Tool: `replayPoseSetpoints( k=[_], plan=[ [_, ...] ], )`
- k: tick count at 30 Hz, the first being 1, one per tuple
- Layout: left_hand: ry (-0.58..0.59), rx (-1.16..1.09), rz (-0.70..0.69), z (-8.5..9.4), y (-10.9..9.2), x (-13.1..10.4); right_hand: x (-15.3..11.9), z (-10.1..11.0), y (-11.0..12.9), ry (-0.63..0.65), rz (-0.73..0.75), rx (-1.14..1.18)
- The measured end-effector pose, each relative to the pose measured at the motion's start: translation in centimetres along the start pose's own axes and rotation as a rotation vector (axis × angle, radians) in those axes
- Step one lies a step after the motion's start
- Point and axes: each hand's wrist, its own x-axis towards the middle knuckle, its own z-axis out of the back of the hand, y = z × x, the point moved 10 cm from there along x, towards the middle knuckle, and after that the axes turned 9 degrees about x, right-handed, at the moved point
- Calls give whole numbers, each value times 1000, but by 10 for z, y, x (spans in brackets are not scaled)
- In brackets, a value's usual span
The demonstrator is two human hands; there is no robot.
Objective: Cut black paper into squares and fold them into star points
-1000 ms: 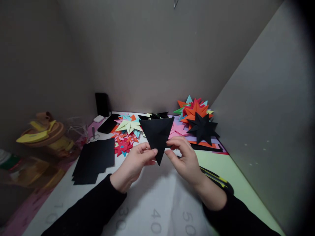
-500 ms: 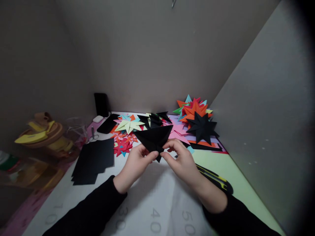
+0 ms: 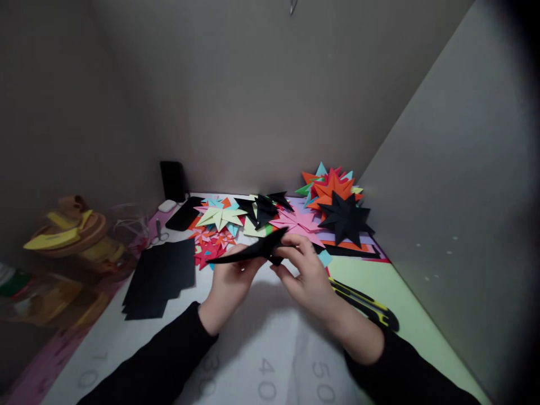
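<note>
The workpiece, a folded piece of black paper (image 3: 247,251), is held above the middle of the bench (image 3: 248,343), whose white top bears printed numbers. The piece appears nearly edge-on: one long thin point extends to the left, and a shorter point rises at the right.

The left hand (image 3: 230,281) grips the piece from below, its fingers closed on the paper and partly hidden by it. The right hand (image 3: 310,275) pinches the right part of the piece between thumb and curled fingers, with a narrow gap.

From where I stand behind the person, a stack of flat black paper sheets (image 3: 160,273) lies left of the left hand. A black-and-yellow utility knife (image 3: 367,306) lies just beyond the right forearm. Behind the hands, a pink folded-paper star (image 3: 297,220) lies near a black many-pointed paper star (image 3: 346,219), which leans on an orange paper star (image 3: 334,191). Small metal scissors (image 3: 158,233) lie behind the stack.
</note>
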Motion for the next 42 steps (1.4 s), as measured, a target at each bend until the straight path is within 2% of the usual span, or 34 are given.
replayPoseSetpoints(
  k=[2, 5, 7, 10, 15, 18, 23, 28, 33, 38, 42],
  plan=[
    [18, -73, 133, -4, 11, 0, -3, 6, 5, -80, 36, 0],
    [65, -139, 246, -13, 22, -3, -8, 3, 12, -79, 77, 11],
    [104, -210, 239, -20, 23, -4, -10, 0, 12, -64, 72, 37],
    [147, -312, 214, -27, 24, -6, -11, 2, 8, -106, 44, 92],
    [138, -381, 216, -29, 25, -6, -9, -2, 18, -56, 132, 103],
    [133, -390, 228, -28, 23, -6, -8, 1, 20, -68, 135, 115],
    [172, -379, 241, -28, 18, -5, -4, 15, 6, -160, -30, 169],
    [218, -351, 219, -31, 16, -8, -3, 3, -16, -94, -265, 435],
    [277, -358, 220, -37, 10, -10, -13, 1, -39, -191, -484, 558],
    [279, -423, 221, -39, 4, -12, -13, 1, -34, -145, -476, 482],
    [248, -398, 248, -38, 7, -14, -15, 2, -26, -163, -434, 460]
  ],
)
